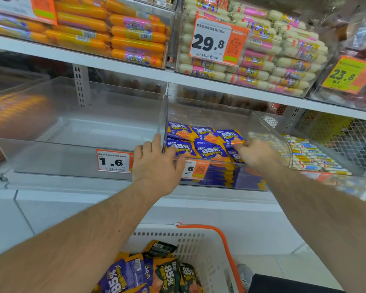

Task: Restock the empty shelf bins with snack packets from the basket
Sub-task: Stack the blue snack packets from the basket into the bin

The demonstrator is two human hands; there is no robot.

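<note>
Two clear plastic bins sit side by side on the middle shelf. The left bin (76, 132) holds nothing. The right bin (260, 123) holds several blue and orange "85%" snack packets (207, 150) in rows. My left hand (156, 163) rests over the front rim where the two bins meet, fingers reaching up by the divider. My right hand (255, 153) is inside the right bin, fingers pinching the corner of a blue packet (230, 137). Below, a white basket (199, 248) with an orange handle holds several purple and dark green packets (148, 273).
Price tags reading 1.6 (113, 160) hang on the bin fronts. The shelf above (118, 66) carries bins of orange sausages (123, 30) and white sausages (279, 60). A bin of small white sticks (313, 157) lies to the right, beside a wire mesh panel (338, 140).
</note>
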